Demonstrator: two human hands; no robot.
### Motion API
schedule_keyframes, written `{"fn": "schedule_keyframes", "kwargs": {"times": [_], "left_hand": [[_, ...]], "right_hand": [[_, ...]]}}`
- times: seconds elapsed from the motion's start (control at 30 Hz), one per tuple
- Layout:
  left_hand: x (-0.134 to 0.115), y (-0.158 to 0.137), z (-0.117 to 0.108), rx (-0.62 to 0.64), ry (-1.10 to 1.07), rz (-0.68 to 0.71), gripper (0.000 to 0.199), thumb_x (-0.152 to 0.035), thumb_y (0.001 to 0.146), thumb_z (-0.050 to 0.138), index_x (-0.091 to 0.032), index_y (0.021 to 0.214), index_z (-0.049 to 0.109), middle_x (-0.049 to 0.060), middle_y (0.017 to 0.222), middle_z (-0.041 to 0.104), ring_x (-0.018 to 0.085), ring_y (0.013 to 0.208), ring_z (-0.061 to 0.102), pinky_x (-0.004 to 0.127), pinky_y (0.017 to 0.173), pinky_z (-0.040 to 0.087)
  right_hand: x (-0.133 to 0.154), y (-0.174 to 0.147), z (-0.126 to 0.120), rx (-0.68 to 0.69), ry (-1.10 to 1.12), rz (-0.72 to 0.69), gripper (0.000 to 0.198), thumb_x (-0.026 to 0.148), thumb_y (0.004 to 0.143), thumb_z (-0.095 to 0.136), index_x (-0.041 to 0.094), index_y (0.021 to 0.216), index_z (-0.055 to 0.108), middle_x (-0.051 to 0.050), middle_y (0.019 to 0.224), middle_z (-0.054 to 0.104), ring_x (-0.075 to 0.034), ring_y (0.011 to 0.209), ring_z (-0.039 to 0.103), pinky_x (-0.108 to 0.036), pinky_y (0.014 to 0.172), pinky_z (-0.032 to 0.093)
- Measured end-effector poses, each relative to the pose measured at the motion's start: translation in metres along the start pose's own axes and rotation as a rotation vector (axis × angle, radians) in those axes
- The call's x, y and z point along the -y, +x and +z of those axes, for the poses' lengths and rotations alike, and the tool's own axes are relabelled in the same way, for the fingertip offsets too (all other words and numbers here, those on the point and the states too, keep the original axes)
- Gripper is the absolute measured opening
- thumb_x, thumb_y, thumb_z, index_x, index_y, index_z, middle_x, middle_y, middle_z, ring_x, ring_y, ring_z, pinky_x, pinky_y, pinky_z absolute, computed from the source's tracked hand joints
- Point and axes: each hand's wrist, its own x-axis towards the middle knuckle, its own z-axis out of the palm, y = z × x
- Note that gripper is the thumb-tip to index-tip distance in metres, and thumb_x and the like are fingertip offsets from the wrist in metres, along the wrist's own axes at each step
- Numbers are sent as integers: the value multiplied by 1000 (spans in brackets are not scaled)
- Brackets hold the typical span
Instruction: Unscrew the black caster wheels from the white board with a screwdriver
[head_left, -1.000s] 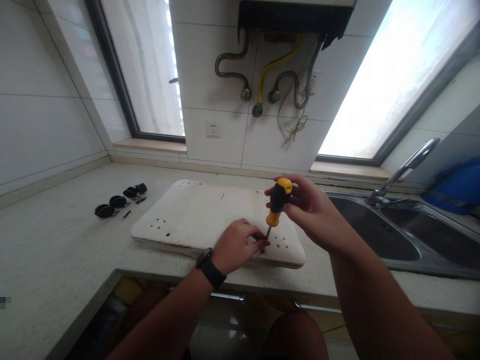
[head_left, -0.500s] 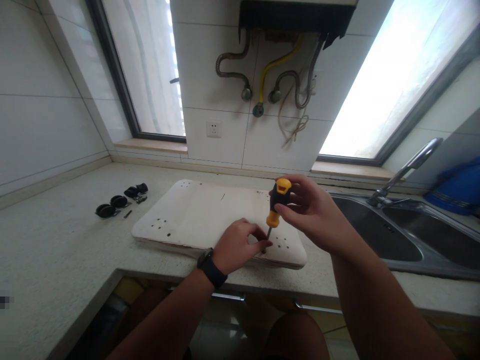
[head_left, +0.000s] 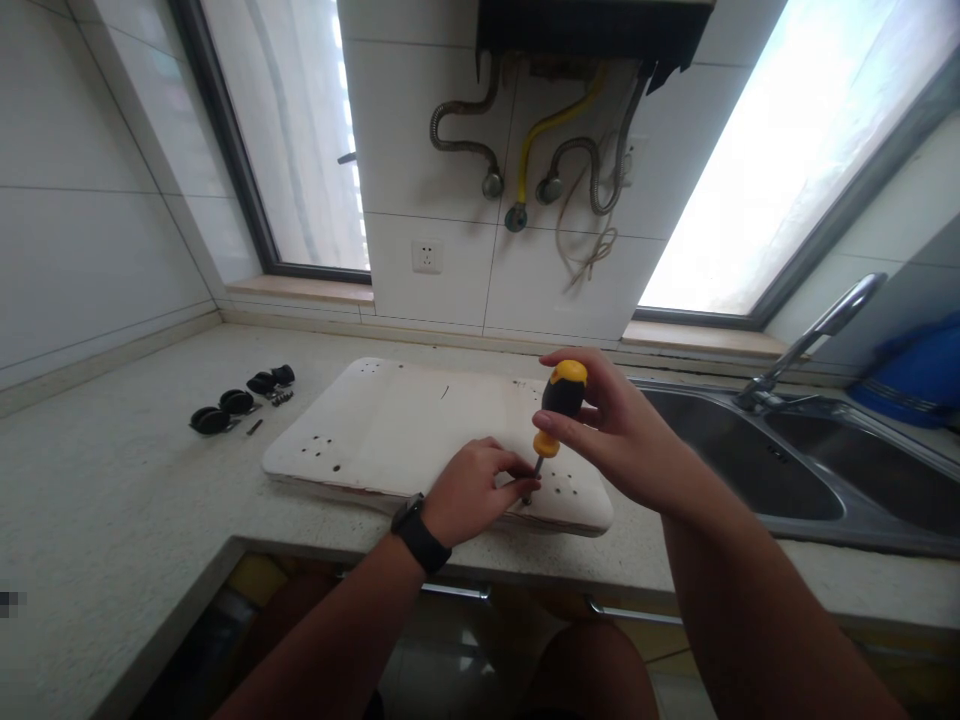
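A screwdriver [head_left: 564,392] with a black and yellow handle stands nearly upright, leaning a little to the right. My right hand [head_left: 619,425] is wrapped around its handle. At the lower end of the shaft, the thumb and forefinger of my left hand [head_left: 480,490] pinch the metal, and the tip is hard to make out there. Under both hands lies a white board [head_left: 397,420] with rounded corners, flat on the counter. Groups of small dark holes mark its corners; a small dark spot, perhaps a screw or hole, shows just below my left fingertips.
Several black casters [head_left: 237,402] lie on the counter [head_left: 150,500] at the left, beside several small screws [head_left: 282,398] and one separate screw [head_left: 255,427]. To the right are a metal sink [head_left: 720,450] and a faucet [head_left: 814,340]. Hoses [head_left: 532,150] hang on the wall.
My right hand has turned the screwdriver handle, so its yellow end shows a different side, and the handle leans slightly further right. My left hand stays in nearly the same place.
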Motion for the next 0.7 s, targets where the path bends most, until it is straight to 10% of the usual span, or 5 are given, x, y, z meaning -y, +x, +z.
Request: {"fn": "schedule_keyframes", "kwargs": {"times": [0.7], "left_hand": [[-5,0,1,-19,3,-52,19,-41,87,83,-23,88,79,3,91,74,22,91,66,33,85,49]], "right_hand": [[0,-2,2,23,207,-46,38,29,90,71,30,125,56,-5,115,65,-23,99,71,-44,86,63]]}}
